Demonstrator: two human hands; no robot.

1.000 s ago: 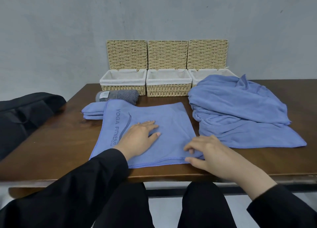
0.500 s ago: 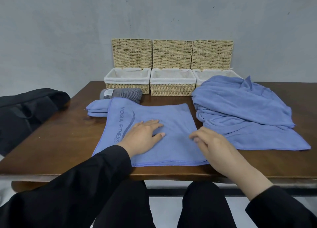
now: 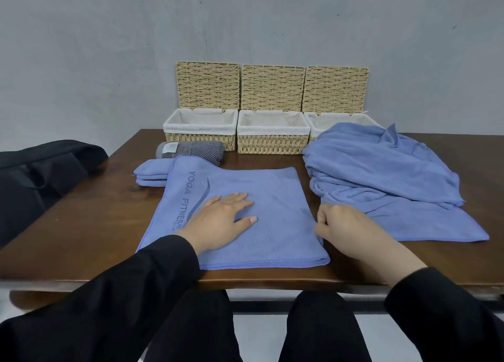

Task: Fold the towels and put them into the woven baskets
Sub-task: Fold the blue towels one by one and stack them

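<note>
Since the earlier frame, my right hand (image 3: 351, 226) has slid from the near right corner up the right edge of the blue towel (image 3: 261, 198), fingers now curled and pinching that edge, while my left hand (image 3: 223, 222) lies flat, fingers straight, pressing the middle. Towel sits half-folded at the near edge of the table (image 3: 90, 225), in front of the three woven baskets (image 3: 272, 142). I judge it thin, soft, limp and light: take it by edges or corners.
</note>
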